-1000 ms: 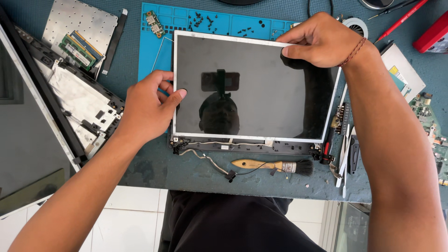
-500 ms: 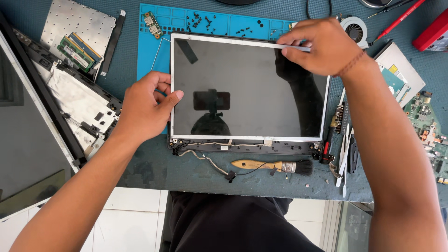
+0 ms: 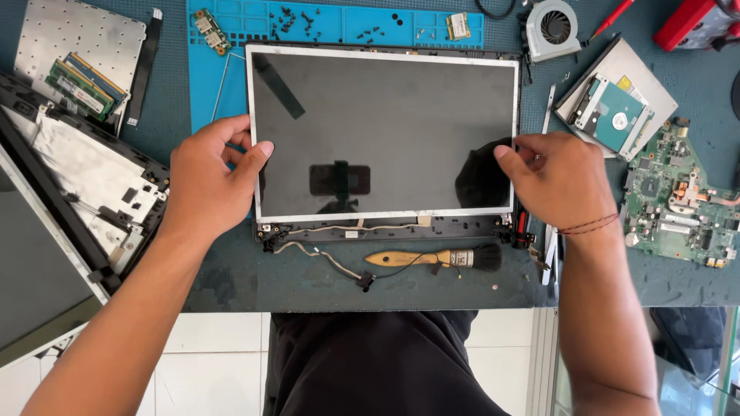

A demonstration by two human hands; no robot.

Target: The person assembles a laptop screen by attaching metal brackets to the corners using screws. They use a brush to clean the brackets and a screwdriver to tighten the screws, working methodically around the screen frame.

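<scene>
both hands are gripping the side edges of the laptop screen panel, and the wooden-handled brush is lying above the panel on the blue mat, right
Not quite. The head view shows the wooden-handled brush lying below the screen panel, on the dark table surface nearest the person, not on the blue mat. The rest holds: the left hand and right hand grip the panel's side edges.

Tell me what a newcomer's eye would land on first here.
A big dark laptop screen panel lies mid-table, the left hand gripping its left edge and the right hand its right edge. Behind it sits a blue mat strewn with screws; a green circuit board lies far right.
</scene>
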